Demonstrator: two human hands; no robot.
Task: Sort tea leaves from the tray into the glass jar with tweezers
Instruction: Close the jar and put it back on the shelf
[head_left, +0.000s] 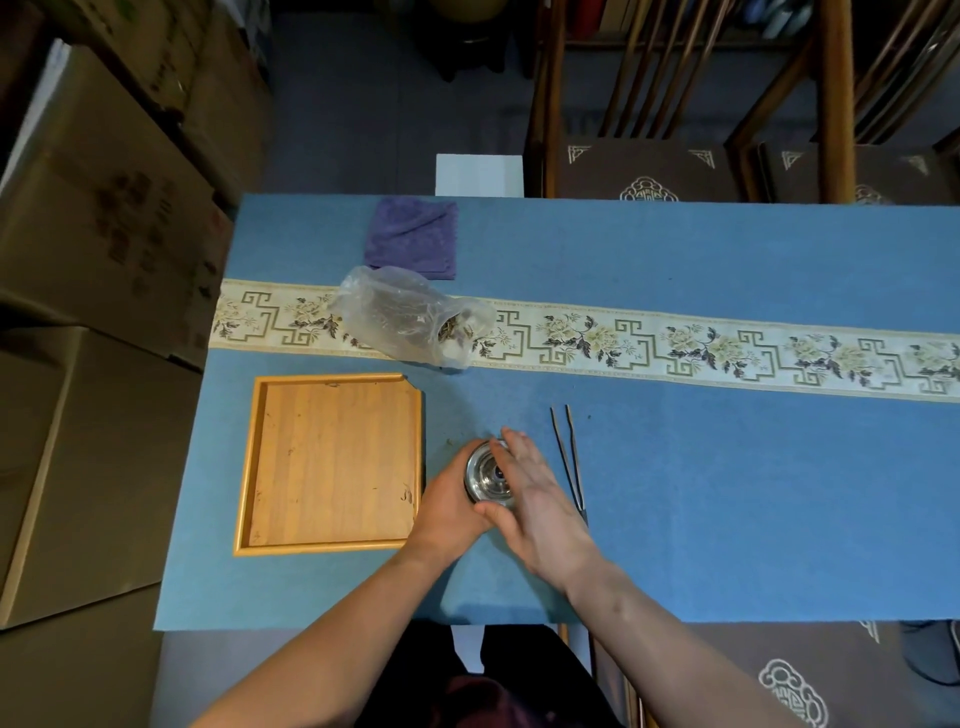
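The glass jar (485, 472) stands on the blue table just right of the wooden tray (332, 462), seen from above with a shiny round top. My left hand (447, 506) wraps around its left side. My right hand (535, 491) lies flat against its right side and top, fingers stretched forward. The tray is nearly bare, with a few dark tea leaves (407, 494) near its right rim. Dark tweezers (569, 460) lie on the cloth to the right of my right hand, held by nobody.
A clear plastic bag (410, 317) with tea leaves lies on the patterned runner (675, 343) behind the tray. A folded purple cloth (413, 239) sits farther back. Cardboard boxes (104, 249) stand left of the table; wooden chairs (675, 130) stand beyond it.
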